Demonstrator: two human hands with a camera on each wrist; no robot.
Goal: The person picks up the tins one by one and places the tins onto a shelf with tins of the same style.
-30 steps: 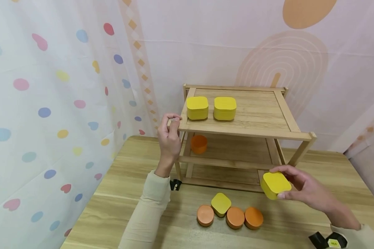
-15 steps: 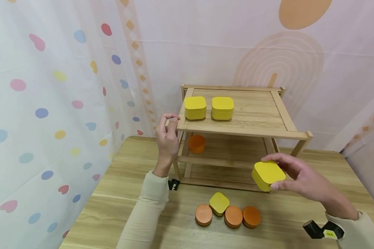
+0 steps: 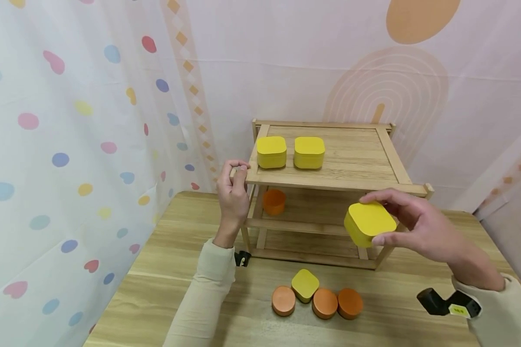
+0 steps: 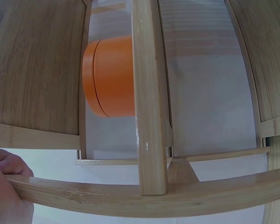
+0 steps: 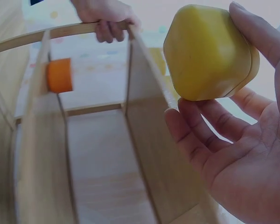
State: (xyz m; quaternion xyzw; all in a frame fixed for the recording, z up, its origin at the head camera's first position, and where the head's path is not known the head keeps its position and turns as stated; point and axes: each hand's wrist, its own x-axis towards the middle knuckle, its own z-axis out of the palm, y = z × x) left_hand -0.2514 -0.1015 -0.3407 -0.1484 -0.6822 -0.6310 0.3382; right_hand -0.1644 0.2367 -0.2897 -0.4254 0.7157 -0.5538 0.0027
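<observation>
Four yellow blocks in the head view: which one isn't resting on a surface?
The yellow block in the right grip, held clear of everything else. Two blocks stand on the top shelf; the fourth block sits on the table.

Pastel corner, wood-grain counter (image 3: 156, 289)

Left side's a white sheet (image 3: 93, 188) with colourful dots (image 3: 61, 159) and hearts (image 3: 92, 266); the back sheet (image 3: 278, 86) is pale pink with a rainbow arch (image 3: 386, 86), a tan blob (image 3: 423, 19) and a diamond strip (image 3: 188, 66). Light's pretty even, some faint creases showing.
</observation>
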